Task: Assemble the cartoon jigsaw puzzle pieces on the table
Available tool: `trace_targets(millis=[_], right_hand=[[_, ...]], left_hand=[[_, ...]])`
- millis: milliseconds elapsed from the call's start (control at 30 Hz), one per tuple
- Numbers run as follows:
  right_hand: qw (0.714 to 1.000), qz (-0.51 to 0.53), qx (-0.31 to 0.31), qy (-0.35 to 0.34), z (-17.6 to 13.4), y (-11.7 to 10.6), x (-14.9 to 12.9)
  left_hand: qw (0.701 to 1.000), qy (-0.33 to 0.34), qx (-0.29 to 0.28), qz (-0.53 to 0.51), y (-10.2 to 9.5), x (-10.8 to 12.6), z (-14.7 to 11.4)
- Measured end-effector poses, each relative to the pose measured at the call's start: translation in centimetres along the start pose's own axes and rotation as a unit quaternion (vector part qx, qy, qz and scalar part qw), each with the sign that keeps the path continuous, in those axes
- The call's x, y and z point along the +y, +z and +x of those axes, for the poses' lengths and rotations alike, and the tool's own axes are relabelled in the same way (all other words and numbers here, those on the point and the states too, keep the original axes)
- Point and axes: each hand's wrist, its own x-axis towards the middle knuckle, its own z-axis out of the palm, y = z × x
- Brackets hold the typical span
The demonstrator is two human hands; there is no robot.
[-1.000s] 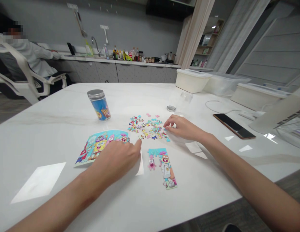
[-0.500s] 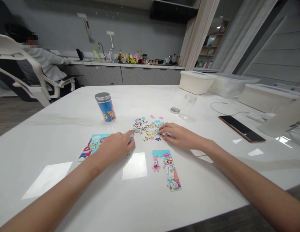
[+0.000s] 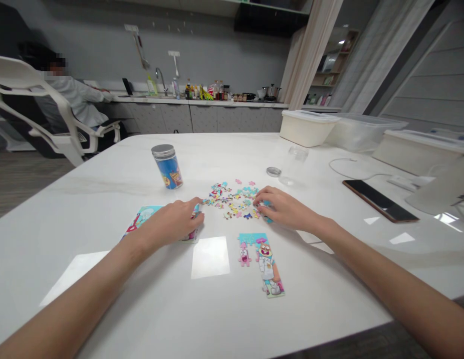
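Loose jigsaw puzzle pieces lie in a scattered pile on the white table. My left hand rests over a cartoon picture card, covering much of it. Its index finger reaches to the pile's left edge, with the thumb apart. At the pile's right edge, my right hand has bent, parted fingers touching pieces; teal pieces show beneath and beside them. Nearer to me lies a joined puzzle section, with a tall cartoon figure on its right and a pink one on its left.
A lidded jar with a blue cartoon label stands behind the card. Beyond the pile are a clear jar and a metal lid. A phone, a cable and storage boxes occupy the right. A person sits far left.
My left hand has drawn slightly left, away from the pile, its index finger still at the edge. My right hand stays at the pile's right side. The whole view has shifted slightly.
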Motion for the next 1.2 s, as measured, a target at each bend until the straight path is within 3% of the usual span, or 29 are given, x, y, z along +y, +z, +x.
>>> trace_targets(millis=[167, 467, 800, 1033, 1200], right_hand=[[1.0, 0.0, 0.011, 0.009, 0.0, 0.1, 0.1], [1.0, 0.001, 0.011, 0.018, 0.0, 0.2, 0.2], [1.0, 0.002, 0.015, 0.012, 0.1, 0.2, 0.0], [1.0, 0.003, 0.01, 0.02, 0.1, 0.3, -0.2], [1.0, 0.004, 0.002, 0.024, 0.0, 0.2, -0.2]], left_hand=[[0.998, 0.006, 0.052, 0.037, 0.0, 0.6, 0.5], [0.996, 0.055, 0.058, 0.035, 0.7, 1.2, 0.9], [0.997, -0.013, 0.072, 0.019, 0.7, 1.5, 1.0], [0.997, 0.061, 0.044, 0.021, 0.4, 1.0, 2.0], [0.996, 0.043, 0.064, 0.034, 0.9, 1.1, 1.8]])
